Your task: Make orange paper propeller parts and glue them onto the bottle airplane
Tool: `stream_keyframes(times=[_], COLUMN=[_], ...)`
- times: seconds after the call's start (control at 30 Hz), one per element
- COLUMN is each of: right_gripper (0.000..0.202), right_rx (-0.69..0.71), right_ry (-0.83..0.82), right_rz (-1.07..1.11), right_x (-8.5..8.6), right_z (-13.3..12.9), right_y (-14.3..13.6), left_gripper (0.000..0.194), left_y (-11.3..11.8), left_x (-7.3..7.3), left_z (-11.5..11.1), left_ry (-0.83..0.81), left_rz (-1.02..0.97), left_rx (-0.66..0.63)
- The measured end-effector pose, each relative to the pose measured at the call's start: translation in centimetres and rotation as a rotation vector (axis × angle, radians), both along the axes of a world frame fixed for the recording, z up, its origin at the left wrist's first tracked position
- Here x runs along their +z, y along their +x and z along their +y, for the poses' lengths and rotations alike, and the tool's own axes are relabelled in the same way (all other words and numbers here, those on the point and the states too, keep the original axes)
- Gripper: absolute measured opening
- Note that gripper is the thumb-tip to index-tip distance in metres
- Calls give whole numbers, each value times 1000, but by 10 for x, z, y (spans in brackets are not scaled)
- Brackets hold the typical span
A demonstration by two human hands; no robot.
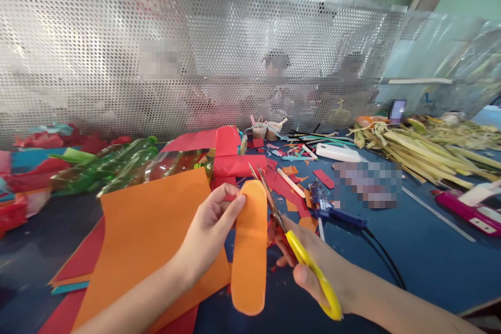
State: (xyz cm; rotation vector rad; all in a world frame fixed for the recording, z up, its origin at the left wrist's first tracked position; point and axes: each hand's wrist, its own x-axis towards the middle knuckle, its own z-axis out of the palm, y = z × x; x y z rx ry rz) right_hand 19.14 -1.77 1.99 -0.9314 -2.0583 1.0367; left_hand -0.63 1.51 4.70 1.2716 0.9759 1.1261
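Between thumb and fingers, my left hand pinches the upper left edge of a long orange paper strip with rounded ends. My right hand is closed on a pair of scissors with yellow handles. Their blades point up and are parted, close beside the strip's top right edge. Under my left forearm lies a large orange sheet, on top of red sheets and a blue one. Beyond the strip, a folded red paper piece rests near clear plastic bottles.
Green plastic bottles and crumpled coloured paper lie at left. Paper scraps, a blue glue gun and a white object are right of centre. Dried husks and a magenta device lie far right. A perforated metal screen stands behind.
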Motion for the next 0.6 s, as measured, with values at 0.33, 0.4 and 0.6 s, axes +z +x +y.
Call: stream_keyframes(times=[0.33,0.4,0.6], right_gripper=[79,78,78], right_rx=[45,47,53], right_ry=[-42,-37,-56], right_rz=[33,33,49], right_x=[6,6,7], right_z=[2,2,2], right_y=[-1,-1,-2], left_gripper=[28,29,31], left_y=[1,2,3], left_x=[1,0,2], left_z=[-1,-1,-1], left_ry=[42,51,48], left_rz=[35,45,67], left_rx=[14,16,33])
